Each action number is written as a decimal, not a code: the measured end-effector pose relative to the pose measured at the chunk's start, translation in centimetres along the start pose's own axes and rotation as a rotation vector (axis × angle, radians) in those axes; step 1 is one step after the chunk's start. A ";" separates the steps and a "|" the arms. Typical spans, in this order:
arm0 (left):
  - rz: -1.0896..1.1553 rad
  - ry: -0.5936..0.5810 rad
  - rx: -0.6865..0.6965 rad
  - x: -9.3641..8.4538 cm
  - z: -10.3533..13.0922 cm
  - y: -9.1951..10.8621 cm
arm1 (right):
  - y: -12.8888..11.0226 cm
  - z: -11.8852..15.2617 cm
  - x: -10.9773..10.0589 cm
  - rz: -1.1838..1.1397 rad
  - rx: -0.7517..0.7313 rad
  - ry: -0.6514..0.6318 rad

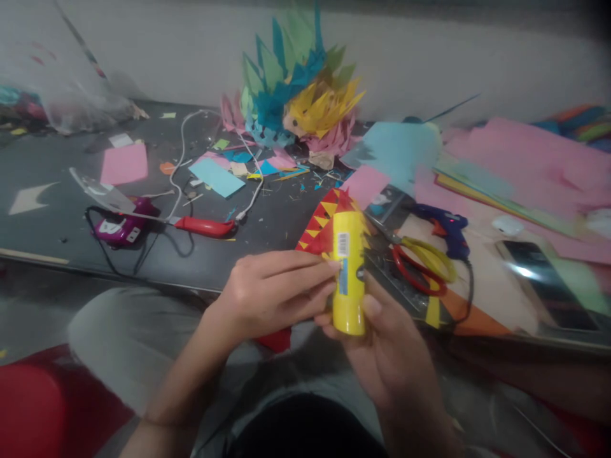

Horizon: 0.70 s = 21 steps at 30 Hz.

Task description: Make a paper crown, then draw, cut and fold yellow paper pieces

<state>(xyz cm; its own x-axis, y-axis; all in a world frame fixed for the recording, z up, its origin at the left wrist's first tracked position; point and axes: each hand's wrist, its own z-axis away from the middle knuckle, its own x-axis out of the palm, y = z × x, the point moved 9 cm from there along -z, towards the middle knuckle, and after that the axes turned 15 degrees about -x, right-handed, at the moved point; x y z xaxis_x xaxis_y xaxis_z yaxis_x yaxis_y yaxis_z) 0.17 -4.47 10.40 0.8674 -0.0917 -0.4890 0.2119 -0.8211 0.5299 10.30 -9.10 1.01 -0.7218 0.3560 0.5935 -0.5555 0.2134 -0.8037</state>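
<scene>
A yellow cylindrical tube (350, 305) with a barcode and a blue label patch stands nearly upright between my hands, above the table's front edge. My right hand (389, 343) is wrapped around its lower right side, with the thumb along it. My left hand (277, 289) presses its fingertips together against the tube's left side; anything small between them is hidden. Just behind the tube lies a red paper piece (317, 222) with yellow triangles, partly covered by the tube and my fingers. Jagged dark and yellow points show at the tube's right edge.
Scissors (424, 264), a blue glue gun (442, 226) and a phone (544, 286) lie right. A red-handled knife (205, 226) and purple power adapter (125, 222) with cables lie left. A spiky paper model (296, 95) stands at the back, near paper scraps and pink sheets (525, 165).
</scene>
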 end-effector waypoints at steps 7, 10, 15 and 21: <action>-0.158 -0.014 0.015 0.2 0.8 0.0 | -0.3 0.0 -0.5 0.081 -0.077 0.023; -0.191 -0.024 -0.002 0.4 0.6 0.1 | -0.4 0.0 -1.0 0.120 -0.100 0.051; -0.084 -0.013 -0.023 0.1 0.0 0.2 | -0.1 0.1 -0.8 0.128 -0.074 0.010; 0.114 -0.064 -0.106 0.2 -0.4 -0.4 | 0.4 0.2 -0.2 0.061 0.018 -0.046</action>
<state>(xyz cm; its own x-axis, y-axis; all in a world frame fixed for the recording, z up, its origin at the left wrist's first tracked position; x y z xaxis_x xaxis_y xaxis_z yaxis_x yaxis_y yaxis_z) 0.44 -3.94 10.40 0.8590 -0.2194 -0.4625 0.1628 -0.7395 0.6532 10.11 -9.30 0.58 -0.7726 0.3253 0.5452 -0.5169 0.1763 -0.8377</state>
